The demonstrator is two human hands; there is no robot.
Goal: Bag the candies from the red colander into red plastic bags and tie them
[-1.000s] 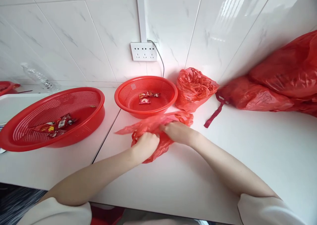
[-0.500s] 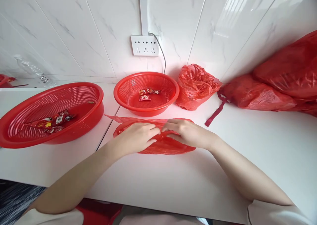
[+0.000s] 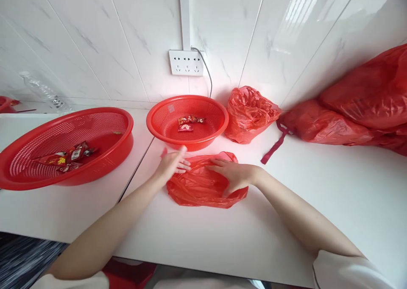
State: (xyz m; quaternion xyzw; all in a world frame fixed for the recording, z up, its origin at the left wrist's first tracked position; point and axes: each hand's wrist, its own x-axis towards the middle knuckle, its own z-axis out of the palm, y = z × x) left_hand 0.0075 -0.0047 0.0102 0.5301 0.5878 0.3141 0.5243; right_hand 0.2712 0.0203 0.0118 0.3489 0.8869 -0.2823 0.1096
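White tiled wall (image 3: 133,39) at back, white tabletop (image 3: 206,242) below, dark seam running across it left of centre. Stuffed red bags (image 3: 365,96) heaped far right against the wall. Large red basket (image 3: 124,143) on the left, a few wrapped packets (image 3: 74,155) inside. Smaller red basket (image 3: 187,144) at centre, near the wall, a few more wrapped snacks (image 3: 185,128) in it. Thin red plastic bag (image 3: 197,191) lies crumpled on the table just in front of the small basket, between the 2 hands. Another crumpled red bag (image 3: 251,115) stands right of that basket. Right hand (image 3: 235,176): fingers and thumb spread, on the thin bag's right side. Left hand (image 3: 173,166): thumb raised away from extended fingers, at the bag's upper left edge; can't tell if it grips any film. Clear bottle (image 3: 46,92) back left. Wall socket panel (image 3: 186,63), 2 rows of 3 outlets. Dark red strap (image 3: 275,147) beside the heap.
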